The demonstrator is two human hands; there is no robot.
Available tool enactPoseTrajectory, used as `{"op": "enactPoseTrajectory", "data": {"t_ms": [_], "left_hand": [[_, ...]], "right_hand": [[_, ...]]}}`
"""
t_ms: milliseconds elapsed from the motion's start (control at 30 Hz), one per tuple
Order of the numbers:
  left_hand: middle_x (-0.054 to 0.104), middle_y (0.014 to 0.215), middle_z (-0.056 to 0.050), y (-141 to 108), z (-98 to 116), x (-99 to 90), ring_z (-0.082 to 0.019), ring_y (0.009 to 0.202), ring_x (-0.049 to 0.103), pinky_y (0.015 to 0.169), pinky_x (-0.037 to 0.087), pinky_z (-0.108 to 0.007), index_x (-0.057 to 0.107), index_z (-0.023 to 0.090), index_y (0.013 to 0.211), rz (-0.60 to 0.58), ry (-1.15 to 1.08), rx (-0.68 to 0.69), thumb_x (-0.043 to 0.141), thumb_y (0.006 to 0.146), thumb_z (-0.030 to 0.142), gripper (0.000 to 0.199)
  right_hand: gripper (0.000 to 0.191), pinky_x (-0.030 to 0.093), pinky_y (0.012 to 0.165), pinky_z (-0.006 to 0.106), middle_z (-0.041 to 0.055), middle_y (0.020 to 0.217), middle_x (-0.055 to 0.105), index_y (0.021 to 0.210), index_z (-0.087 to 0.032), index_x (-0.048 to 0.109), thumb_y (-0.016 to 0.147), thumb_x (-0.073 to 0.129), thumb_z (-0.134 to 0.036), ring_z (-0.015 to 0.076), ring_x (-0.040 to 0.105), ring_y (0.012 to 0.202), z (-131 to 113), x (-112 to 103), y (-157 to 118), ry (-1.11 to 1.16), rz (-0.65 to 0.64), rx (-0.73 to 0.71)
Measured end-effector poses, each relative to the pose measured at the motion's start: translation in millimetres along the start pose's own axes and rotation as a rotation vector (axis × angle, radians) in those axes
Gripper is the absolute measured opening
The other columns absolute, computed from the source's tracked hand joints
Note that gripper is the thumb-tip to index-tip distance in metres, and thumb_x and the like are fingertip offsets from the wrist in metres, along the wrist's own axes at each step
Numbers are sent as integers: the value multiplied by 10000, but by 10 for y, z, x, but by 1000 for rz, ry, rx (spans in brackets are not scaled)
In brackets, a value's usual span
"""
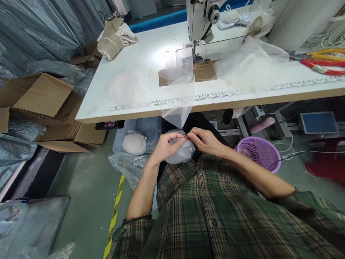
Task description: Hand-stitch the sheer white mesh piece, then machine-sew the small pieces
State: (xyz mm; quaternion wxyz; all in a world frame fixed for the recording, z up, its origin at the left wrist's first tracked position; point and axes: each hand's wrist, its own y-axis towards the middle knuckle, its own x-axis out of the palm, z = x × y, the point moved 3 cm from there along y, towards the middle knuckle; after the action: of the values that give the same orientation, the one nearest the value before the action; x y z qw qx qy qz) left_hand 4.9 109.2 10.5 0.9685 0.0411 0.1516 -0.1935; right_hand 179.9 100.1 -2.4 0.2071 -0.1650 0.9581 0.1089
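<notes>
In my lap, below the table's front edge, lies a rounded white piece of sheer fabric [181, 154]. My left hand [168, 145] pinches its upper edge between thumb and fingers. Close beside it, my right hand [205, 140] is closed on the same edge, fingertips nearly touching those of the left. A translucent white strip [179, 113] hangs from the sewing machine [198, 21] over the table edge toward my hands. What exactly lies between the fingertips is too small to make out.
The white sewing table [107, 86] carries a pale fabric pile [126, 86], a sheer heap [250, 68] and red-handled pliers [320, 66]. A plastic bin [153, 131] stands left of my lap, a purple basket [260, 151] right. Cardboard boxes [43, 97] sit far left.
</notes>
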Motion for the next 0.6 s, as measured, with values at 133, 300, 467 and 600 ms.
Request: {"op": "enactPoseTrajectory", "data": {"t_ms": [133, 300, 467, 600], "left_hand": [[758, 836, -36, -316, 204, 92, -193, 771, 666, 804, 519, -350, 762, 235, 871, 6, 157, 108, 659, 878, 348, 153], [735, 810, -16, -739, 263, 165, -173, 766, 647, 818, 507, -332, 749, 253, 968, -90, 186, 135, 693, 851, 290, 135], [665, 711, 8, -815, 20, -39, -145, 671, 623, 669, 499, -262, 702, 214, 1135, -312, 15, -72, 789, 752, 321, 407], [621, 698, 14, -597, -251, -296, -108, 571, 598, 562, 484, -217, 650, 160, 1201, -185, -236, -182, 816, 720, 321, 533]], "right_hand": [[415, 346, 558, 246, -34, 757, 515, 1080, -214, 547, 857, 652, -547, 110, 406, 603, -29, 90, -376, 308, -164, 108], [302, 397, 596, 239, -6, 743, 580, 846, -174, 644, 857, 683, -473, 115, 491, 656, -82, 154, -727, 398, -315, 186], [333, 387, 559, 239, -13, 647, 586, 772, -164, 657, 844, 688, -487, 112, 503, 600, -11, 130, -663, 437, -353, 254], [411, 369, 550, 246, -25, 591, 561, 716, -170, 620, 795, 700, -565, 107, 465, 568, 136, 180, -394, 419, -162, 274]]}}
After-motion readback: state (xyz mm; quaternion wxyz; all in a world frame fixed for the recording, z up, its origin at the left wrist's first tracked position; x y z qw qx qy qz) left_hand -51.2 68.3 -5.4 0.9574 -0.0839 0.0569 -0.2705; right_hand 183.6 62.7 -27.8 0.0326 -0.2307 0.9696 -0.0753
